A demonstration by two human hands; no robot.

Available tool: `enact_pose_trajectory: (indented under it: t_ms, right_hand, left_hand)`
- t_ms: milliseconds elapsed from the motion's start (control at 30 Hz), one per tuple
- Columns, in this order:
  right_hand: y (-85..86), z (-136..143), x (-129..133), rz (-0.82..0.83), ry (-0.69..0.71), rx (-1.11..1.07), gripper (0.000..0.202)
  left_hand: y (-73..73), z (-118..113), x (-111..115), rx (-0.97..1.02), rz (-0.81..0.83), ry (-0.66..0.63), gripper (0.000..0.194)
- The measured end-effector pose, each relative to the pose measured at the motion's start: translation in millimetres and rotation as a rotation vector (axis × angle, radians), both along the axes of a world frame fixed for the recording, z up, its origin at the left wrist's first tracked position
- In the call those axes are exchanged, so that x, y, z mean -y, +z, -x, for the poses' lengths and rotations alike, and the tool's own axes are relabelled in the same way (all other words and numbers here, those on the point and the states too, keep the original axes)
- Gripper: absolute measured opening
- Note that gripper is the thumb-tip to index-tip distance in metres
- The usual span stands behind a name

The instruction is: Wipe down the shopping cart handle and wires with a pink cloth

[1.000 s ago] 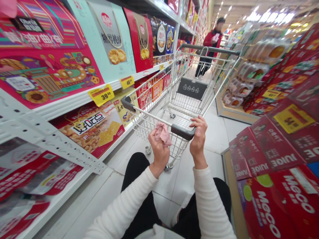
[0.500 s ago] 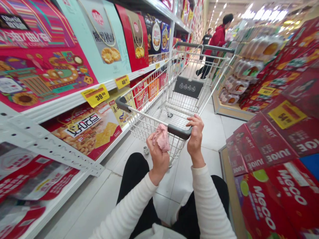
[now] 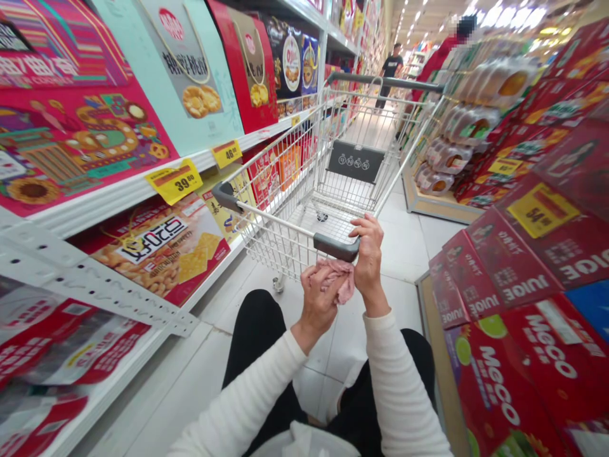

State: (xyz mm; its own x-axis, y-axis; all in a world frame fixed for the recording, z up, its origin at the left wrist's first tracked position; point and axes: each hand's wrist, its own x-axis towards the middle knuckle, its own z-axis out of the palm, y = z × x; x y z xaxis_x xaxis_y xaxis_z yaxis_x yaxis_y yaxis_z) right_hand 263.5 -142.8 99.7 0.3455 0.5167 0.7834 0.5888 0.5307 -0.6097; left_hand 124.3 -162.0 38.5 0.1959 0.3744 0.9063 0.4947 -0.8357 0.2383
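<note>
A pink cloth point(image 3: 343, 280) is bunched in my left hand point(image 3: 318, 301), just under the dark corner grip of the cart. My right hand point(image 3: 370, 263) holds the right corner of the shopping cart point(image 3: 335, 247), its fingers bent over the grip's end. The cloth lies between my two hands and reaches close to the right wrist. Wire mesh forms the cart's basket, and a dark sign point(image 3: 356, 161) hangs inside it.
Shelves point(image 3: 209, 158) with boxed snacks and yellow price tags run along the left. Stacked red drink cartons point(image 3: 504, 374) stand close on the right, bottled packs point(image 3: 471, 124) beyond. Two people are in the aisle past the cart, one in black point(image 3: 391, 66).
My left hand has moved right with the cloth, from the front of the bar to below the corner grip. My right hand stays on the corner. The person in red has shifted right.
</note>
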Motion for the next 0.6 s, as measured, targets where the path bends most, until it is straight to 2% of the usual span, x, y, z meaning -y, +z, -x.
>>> enact_pose_trajectory:
  t_ms: [67, 133, 267, 333, 433, 600]
  right_hand:
    - [1.0, 0, 2, 0.009, 0.011, -0.002, 0.045]
    - [1.2, 0, 3, 0.016, 0.03, 0.003, 0.046]
    - [-0.4, 2, 2, -0.013, 0.038, 0.021, 0.051]
    - [-1.7, 4, 0, -0.042, 0.017, 0.021, 0.051]
    - [-3.9, 8, -4, -0.052, -0.021, 0.016, 0.049]
    - [-8.9, 13, -8, -0.048, -0.036, 0.026, 0.044]
  left_hand:
    - [7.6, 8, -4, -0.008, -0.001, -0.039, 0.03]
    - [22.0, 17, -7, 0.047, 0.018, -0.043, 0.03]
    - [71.1, 27, -23, 0.132, 0.024, -0.029, 0.045]
    - [99.4, 28, -36, 0.002, 0.089, -0.05, 0.048]
    - [138.2, 26, -58, -0.287, 0.244, -0.098, 0.041]
    - [193.2, 19, -86, -0.84, 0.501, -0.203, 0.024]
